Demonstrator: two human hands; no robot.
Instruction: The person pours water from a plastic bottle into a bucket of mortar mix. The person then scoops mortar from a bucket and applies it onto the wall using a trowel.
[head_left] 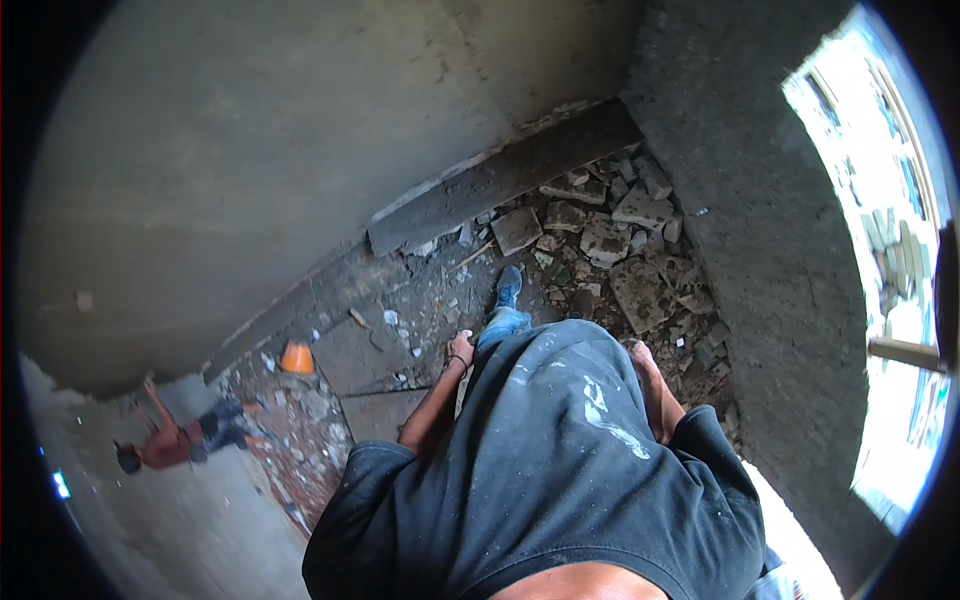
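broken slab [640, 293] lies ahead of right hand [640, 352], long axis roughly away from body; left hand [458, 349] farther, beside jeans [504, 325], fingers curled, hold cannot tell; right fingers mostly hidden, cannot tell.

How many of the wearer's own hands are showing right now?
2. The left hand is beside the jeans leg; the right hand is at the right edge of the dark shirt, which seems to hide part of it.
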